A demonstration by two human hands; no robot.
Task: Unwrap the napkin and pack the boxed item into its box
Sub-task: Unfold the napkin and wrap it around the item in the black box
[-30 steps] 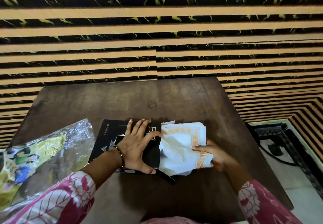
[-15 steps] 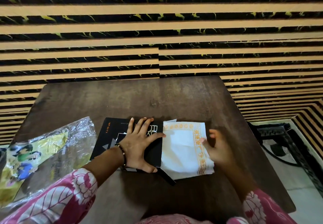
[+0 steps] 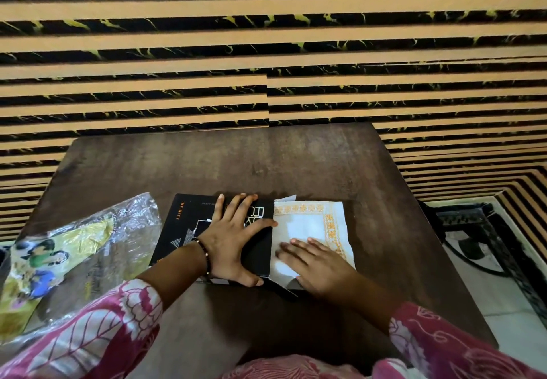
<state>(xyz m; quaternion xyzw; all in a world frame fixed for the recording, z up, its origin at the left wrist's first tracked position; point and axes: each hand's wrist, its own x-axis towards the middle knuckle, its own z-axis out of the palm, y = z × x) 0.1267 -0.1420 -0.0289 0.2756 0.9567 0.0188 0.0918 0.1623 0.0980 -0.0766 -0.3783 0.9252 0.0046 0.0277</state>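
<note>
Right hand (image 3: 318, 263) now down flat on napkin (image 3: 310, 224), fingers spread, no grip; left hand (image 3: 233, 239) flat, pressing box (image 3: 183, 224).

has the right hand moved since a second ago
Yes. The right hand came off the napkin's right edge and now lies flat on it, nearer the black box.
</note>
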